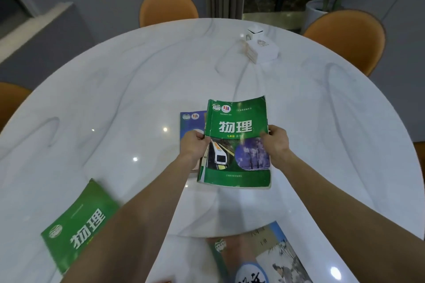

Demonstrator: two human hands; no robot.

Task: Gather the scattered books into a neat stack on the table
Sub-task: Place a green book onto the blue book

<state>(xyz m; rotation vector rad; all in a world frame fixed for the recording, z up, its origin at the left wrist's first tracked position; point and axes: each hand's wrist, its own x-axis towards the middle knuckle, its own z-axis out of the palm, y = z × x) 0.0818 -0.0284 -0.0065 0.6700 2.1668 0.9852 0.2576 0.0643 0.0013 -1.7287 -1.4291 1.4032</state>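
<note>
Green book (236, 145) in two hands, left hand (194, 143), right hand (276, 142), three books elsewhere

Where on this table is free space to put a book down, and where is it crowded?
Free: the wide left part of the marble table, beyond the green book at the near left; also the right side, between the right hand and the table edge. Crowded: the centre, where both hands hold the green physics book over the blue book, and the near edge, with the illustrated book.
</note>
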